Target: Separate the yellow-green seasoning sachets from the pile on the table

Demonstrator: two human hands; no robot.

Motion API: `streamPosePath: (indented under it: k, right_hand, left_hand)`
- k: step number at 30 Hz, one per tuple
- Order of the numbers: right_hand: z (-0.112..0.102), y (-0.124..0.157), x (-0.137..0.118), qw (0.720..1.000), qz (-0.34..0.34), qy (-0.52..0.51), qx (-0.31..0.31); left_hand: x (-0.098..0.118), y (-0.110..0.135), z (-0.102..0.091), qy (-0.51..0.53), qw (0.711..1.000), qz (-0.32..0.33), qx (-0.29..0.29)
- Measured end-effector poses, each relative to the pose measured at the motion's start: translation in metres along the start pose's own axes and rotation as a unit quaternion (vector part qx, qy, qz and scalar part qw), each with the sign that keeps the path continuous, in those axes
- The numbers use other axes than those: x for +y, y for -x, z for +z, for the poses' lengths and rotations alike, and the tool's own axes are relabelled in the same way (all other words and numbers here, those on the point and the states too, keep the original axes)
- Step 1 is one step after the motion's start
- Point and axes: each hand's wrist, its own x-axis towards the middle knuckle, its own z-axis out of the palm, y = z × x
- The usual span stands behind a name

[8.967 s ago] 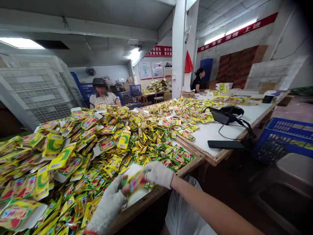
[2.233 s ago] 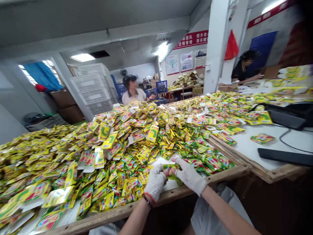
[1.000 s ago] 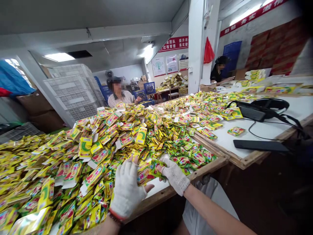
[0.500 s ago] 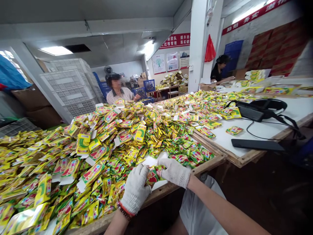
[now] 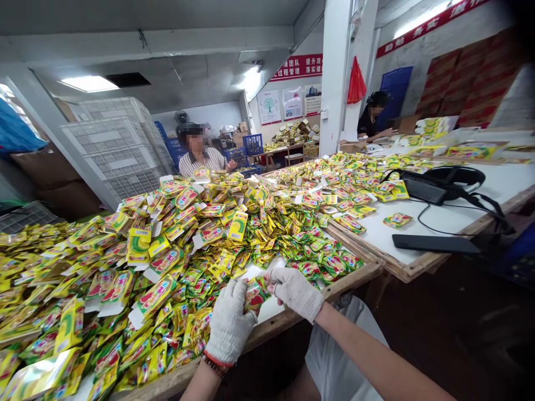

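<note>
My left hand point(image 5: 229, 320), in a white knitted glove with a beaded band at the wrist, is closed on a small green-and-red packet point(image 5: 254, 294). My right hand point(image 5: 296, 291), its glove leaving the fingertips bare, has its fingers pressed together at the packet's right edge. Part of the packet is hidden behind the left fingers. Around both hands lies a large heap of similar shiny packets point(image 5: 330, 262). Among and on top of them are yellow cartons point(image 5: 154, 294), several with white end flaps standing out.
A wooden rim point(image 5: 278, 323) edges the white table in front of me. To the right lie a black phone-like slab point(image 5: 434, 243), a black headset point(image 5: 430, 186) with a cable, and a single packet point(image 5: 397, 220). Two people sit beyond the heap. White crates point(image 5: 121, 145) are stacked at the back left.
The packet has shifted slightly left and tilted in my left hand. My right hand's fingers have drawn back towards its right edge. The whole view has shifted a little.
</note>
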Motion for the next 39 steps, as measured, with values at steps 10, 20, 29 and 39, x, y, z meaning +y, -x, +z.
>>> streamPosePath:
  k: [10,20,29,39]
  right_hand:
    - [0.017,0.009,0.011,0.964,0.088,-0.157,-0.195]
    - [-0.065,-0.059,0.019,0.905,-0.115,-0.284,0.295]
    - [-0.007,-0.095,0.046,0.973,-0.081,0.193,0.092]
    - [-0.075,-0.102,0.028,0.889,0.018,0.452,0.068]
  left_hand:
    - [0.005,0.008,0.001,0.082,0.995,0.048,-0.021]
    - [0.001,-0.057,0.024,0.09,0.993,0.0,-0.076]
    - [0.008,-0.082,0.051,0.006,0.987,0.055,-0.152]
    - [0.001,-0.035,-0.004,-0.005,0.977,0.056,-0.207]
